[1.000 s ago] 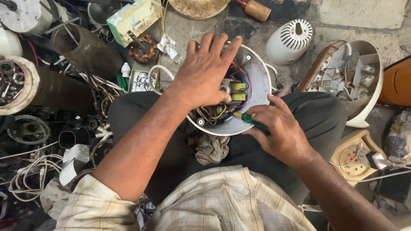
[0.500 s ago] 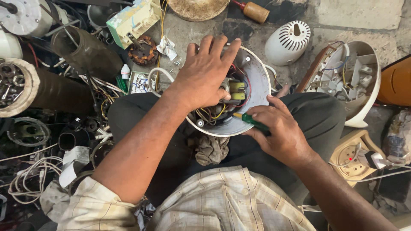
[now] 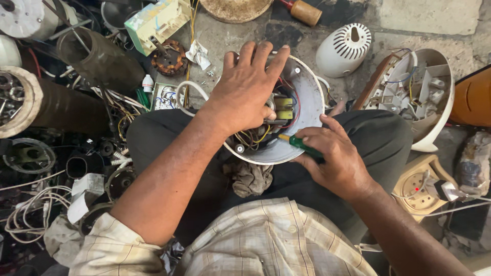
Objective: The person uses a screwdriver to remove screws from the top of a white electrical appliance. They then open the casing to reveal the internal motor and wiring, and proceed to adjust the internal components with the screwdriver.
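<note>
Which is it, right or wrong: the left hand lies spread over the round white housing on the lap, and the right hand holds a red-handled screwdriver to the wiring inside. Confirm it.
Wrong in one respect. In the head view the screwdriver in the right hand has a green handle, not red. The rest stands: the left hand lies spread over the round white housing on the lap, and the tool points to the wiring inside.

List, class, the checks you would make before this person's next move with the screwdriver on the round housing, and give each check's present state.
1. Left hand steadies the round white housing: ok.
2. Right hand grips the green-handled screwdriver: ok.
3. Screwdriver tip seated on a fastener: cannot tell, hidden by the left hand.
4. Wires clear of the tip: not ok, they lie close by.
5. Housing rests on the lap: ok.
</note>
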